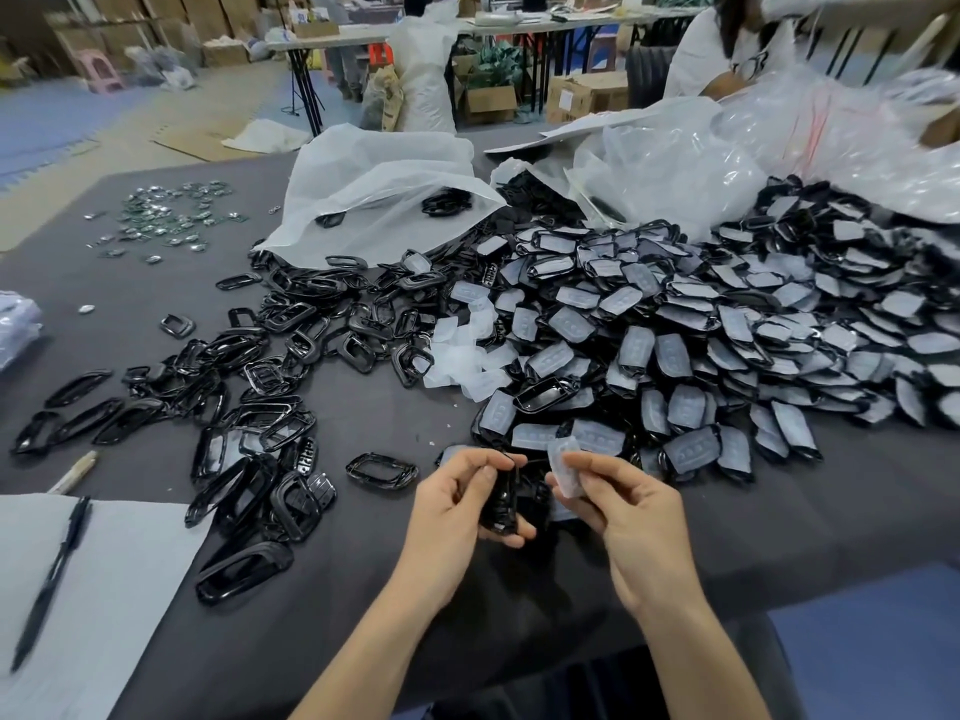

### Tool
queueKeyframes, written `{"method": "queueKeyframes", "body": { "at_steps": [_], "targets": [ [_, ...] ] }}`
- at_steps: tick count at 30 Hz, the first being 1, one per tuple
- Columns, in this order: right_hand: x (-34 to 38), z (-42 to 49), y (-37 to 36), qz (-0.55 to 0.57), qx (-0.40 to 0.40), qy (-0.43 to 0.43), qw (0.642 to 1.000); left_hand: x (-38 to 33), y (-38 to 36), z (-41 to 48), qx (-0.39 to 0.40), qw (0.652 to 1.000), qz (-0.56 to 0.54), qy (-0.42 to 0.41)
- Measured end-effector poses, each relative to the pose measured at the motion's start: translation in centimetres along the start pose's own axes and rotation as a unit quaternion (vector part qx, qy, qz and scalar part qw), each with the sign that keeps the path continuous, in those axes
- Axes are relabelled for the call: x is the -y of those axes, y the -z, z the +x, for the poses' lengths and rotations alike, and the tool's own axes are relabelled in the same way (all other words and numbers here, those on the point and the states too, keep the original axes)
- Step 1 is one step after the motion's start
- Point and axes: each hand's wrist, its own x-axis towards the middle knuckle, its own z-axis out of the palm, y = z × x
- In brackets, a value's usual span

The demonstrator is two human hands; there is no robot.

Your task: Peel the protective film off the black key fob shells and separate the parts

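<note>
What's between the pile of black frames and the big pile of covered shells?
A small heap of clear film pieces, shown in the head view.

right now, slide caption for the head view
Left hand grips a black key fob shell; right hand pinches a translucent film piece beside it.

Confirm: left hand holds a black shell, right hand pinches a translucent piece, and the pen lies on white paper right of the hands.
One error: in the head view the pen lies on the white paper left of the hands. The left hand does hold the black shell, and the right hand pinches the translucent piece.
</note>
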Motion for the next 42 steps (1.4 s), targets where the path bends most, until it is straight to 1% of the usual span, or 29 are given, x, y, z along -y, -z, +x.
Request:
{"method": "queueKeyframes", "body": {
  "at_steps": [6,10,16,20,24,29,34,39,42],
  "targets": [
    [0.3,-0.1,0.6,0.007,0.033,-0.008,0.999,0.0,-0.1,0.1,0.011,1.000,0.009,0.008],
    [0.4,-0.1,0.7,0.022,0.040,-0.009,0.999,-0.2,-0.1,0.1,0.011,1.000,0.007,0.017],
    [0.2,0.0,1.3,0.032,0.012,-0.025,0.999,-0.1,-0.3,-0.1,0.015,1.000,0.009,0.019],
    [0.0,0.4,1.5,0.004,-0.001,-0.016,1.000,0.0,-0.3,-0.3,0.022,1.000,0.015,0.014],
    [-0.1,0.3,1.3,-0.019,-0.003,-0.026,0.999,0.0,-0.3,-0.5,0.033,0.999,0.024,0.004],
    [-0.1,0.0,0.9,-0.029,0.006,-0.001,1.000,0.0,-0.3,-0.4,0.046,0.999,0.018,-0.006],
    [-0.2,-0.3,0.5,-0.079,0.001,0.046,0.996,0.2,-0.3,-0.3,0.051,0.998,0.030,-0.006],
    [0.0,-0.2,0.2,-0.066,0.031,0.017,0.997,0.5,-0.2,-0.2,0.054,0.997,0.061,-0.005],
    [-0.1,-0.1,0.3,-0.030,0.033,-0.016,0.999,0.6,-0.2,-0.2,0.054,0.995,0.079,-0.011]
  ]
}}
